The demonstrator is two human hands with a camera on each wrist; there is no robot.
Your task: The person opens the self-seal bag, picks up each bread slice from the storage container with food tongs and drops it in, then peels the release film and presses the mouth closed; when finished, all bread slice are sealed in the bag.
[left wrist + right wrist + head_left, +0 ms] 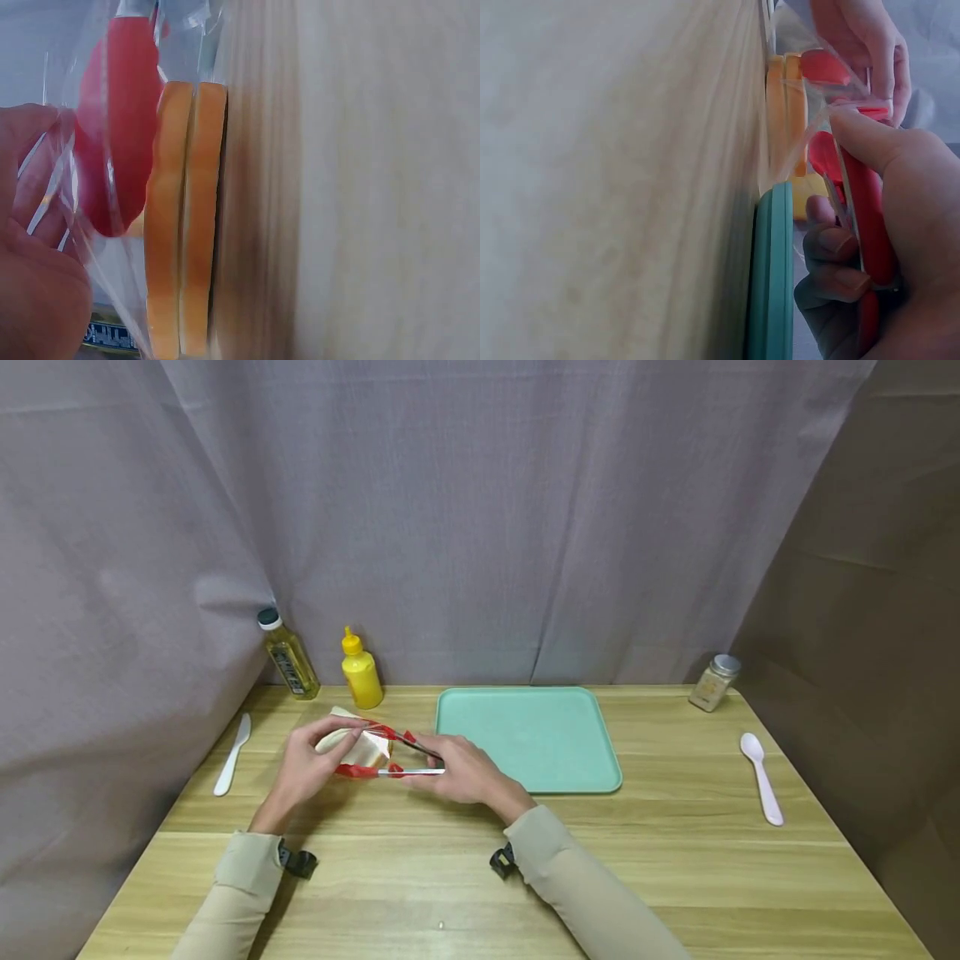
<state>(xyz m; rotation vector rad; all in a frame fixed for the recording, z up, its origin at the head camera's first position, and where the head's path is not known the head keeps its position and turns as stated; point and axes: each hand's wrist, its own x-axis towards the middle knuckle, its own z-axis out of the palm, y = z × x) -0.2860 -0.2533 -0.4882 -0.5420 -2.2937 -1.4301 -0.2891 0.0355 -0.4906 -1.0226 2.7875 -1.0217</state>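
Step in hand: opening the mouth of a clear bread bag (367, 750) with red print, judging by both hands at its open end
Bag position: resting on the wooden table (675, 860), just left of the mint green tray (528, 737), in front of the yellow squeeze bottle (362, 675)
Contents: two bread slices (186, 225) side by side inside the film, crusts toward the left wrist camera
Left hand (306, 768): fingers curled round the near left side of the bag, pinching clear film against the slices
Right hand (463, 770): thumb and fingers clamped on the red-edged mouth of the bag, pulling it toward the tray; grasp plain in the right wrist view
Progress: early, by the look of it; slices not yet out, tray bare
Next move calls for: spreading the mouth wider, holding the bag body steady, then reaching in without tearing the film or squashing the soft bread
Nearby: white knife (232, 753) at far left, oil bottle (288, 655) behind it, white spoon (761, 777) and spice jar (715, 682) at right
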